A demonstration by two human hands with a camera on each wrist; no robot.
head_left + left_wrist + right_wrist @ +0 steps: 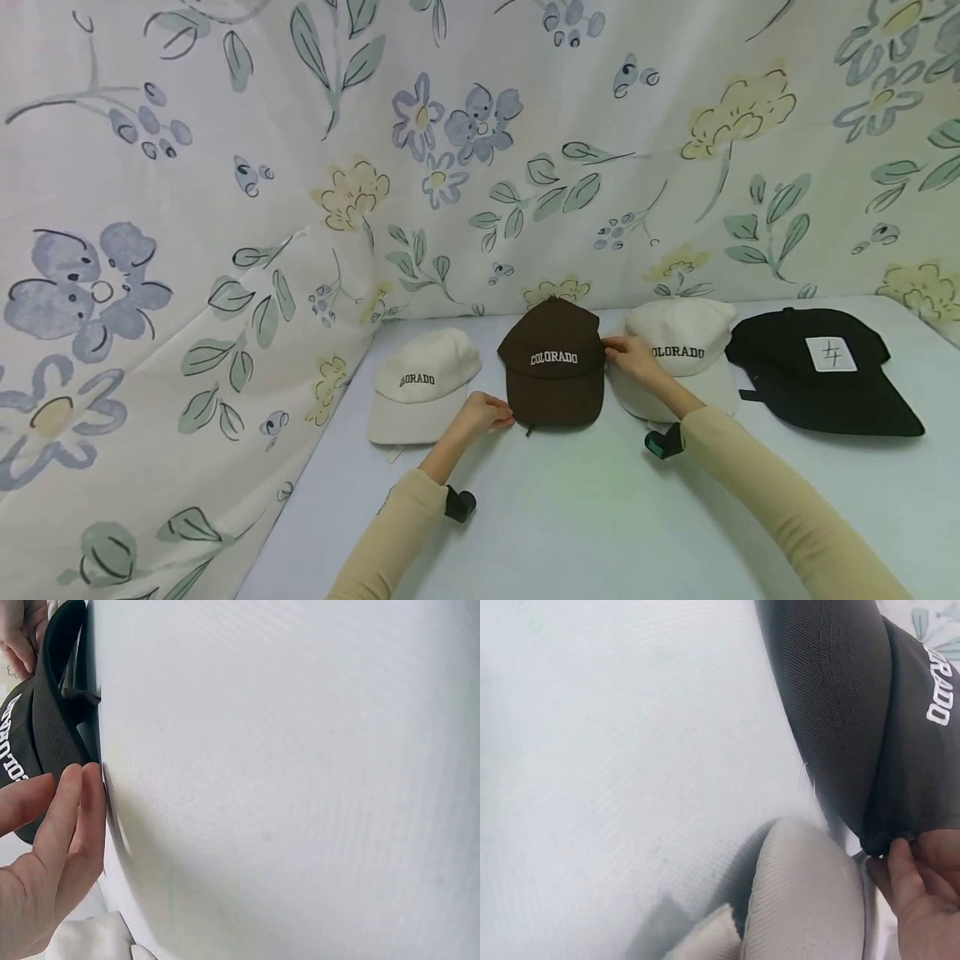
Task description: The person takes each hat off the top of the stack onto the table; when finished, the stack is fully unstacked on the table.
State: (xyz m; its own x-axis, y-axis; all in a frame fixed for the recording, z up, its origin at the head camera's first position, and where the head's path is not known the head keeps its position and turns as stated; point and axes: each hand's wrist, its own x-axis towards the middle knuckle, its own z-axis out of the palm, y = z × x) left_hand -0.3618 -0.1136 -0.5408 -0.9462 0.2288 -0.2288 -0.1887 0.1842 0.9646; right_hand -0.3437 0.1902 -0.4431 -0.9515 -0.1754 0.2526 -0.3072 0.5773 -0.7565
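The brown baseball cap (pixel 553 362) lettered "COLORADO" sits between two white caps. At its brim's lower left corner, my left hand (pixel 483 415) pinches the edge between thumb and fingertips; this hand (pixel 49 855) shows close up in the left wrist view. My right hand (pixel 637 358) grips the lower right edge of the brown crown, reaching across the white cap (pixel 686 333) on that side. Close up, the right hand (pixel 926 889) has thumb and fingers at the dark cap's (pixel 840 697) rim. A dark strap (pixel 79 696) hangs under the brim.
Another white cap (pixel 423 387) lies left of the brown one. At the far right is a black cap (pixel 810 383) with a white square patch. All rest on a white-covered table (pixel 570 517), backed by a floral cloth (pixel 480 167). A dark device is on each wrist.
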